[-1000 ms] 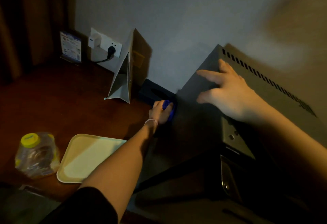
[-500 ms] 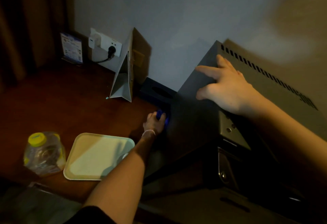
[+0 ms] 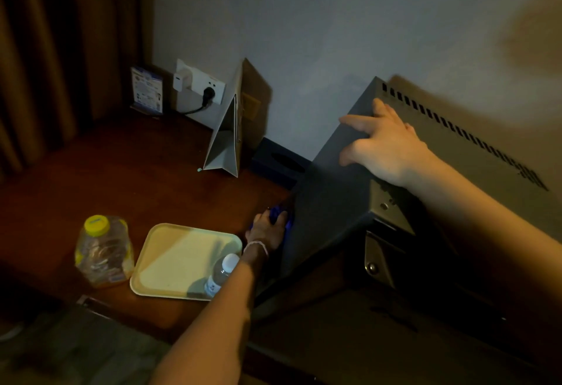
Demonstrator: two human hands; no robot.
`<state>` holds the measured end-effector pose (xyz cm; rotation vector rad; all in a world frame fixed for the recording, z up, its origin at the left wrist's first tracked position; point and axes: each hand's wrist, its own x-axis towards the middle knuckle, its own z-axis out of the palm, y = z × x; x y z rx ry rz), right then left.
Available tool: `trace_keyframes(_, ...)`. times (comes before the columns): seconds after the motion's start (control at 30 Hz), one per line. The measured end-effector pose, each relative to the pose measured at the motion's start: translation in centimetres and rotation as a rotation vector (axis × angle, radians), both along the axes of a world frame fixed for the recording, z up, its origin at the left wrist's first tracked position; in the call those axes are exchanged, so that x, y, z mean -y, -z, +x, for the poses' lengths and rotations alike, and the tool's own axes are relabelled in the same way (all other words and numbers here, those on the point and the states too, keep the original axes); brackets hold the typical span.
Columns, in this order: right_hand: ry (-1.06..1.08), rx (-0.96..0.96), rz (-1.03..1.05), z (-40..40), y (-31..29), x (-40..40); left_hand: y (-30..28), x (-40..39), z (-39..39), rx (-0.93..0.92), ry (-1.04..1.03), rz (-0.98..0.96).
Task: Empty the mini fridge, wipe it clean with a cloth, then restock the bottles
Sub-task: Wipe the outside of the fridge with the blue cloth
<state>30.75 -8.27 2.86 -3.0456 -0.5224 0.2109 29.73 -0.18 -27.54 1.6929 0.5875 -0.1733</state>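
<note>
Wiping low on the outer side of the mini fridge, the left hand had its fingers curled around a blue cloth and pressed it against the dark panel. The right hand lay spread and flat on the fridge's top, fingers straight, near the row of vent slots, apparently steadying the cabinet.

Just beside the fridge, under the left forearm, a small water bottle with a white cap stood on the near corner of a pale tray. Beyond the tray, farther from the fridge, sat a squat bottle with a yellow lid. A folded card stand and a dark tissue box sat against the wall, the box touching or nearly touching the fridge's side; the dim light left that unclear.

The main risk seemed to be the forearm: a wider wiping stroke or a pull back could clip the small bottle and tip it off the tray. Pushing hard on the side without the top hand's weight might shift the fridge towards its far side. A stroke toward the wall could also drag the cloth into the tissue box.
</note>
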Motion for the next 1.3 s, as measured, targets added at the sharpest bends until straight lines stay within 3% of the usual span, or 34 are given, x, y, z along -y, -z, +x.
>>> trace_keyframes(0.47,0.005,0.005,0.031,0.1,0.0,0.2,-0.9,0.8,-6.2,0.041,-0.081,-0.104)
trace_keyframes(0.93,-0.002,0.007,0.028,0.2,0.1,0.2,-1.6,0.6,-7.2,0.046,-0.065,-0.139)
trace_keyframes(1.23,-0.012,0.016,0.044,0.5,0.4,0.5,-5.7,0.7,-9.5,0.243,-0.085,-0.197)
trace_keyframes(1.3,-0.013,0.015,0.043,0.5,0.4,0.5,-7.2,0.7,-10.9,0.303,-0.078,-0.138)
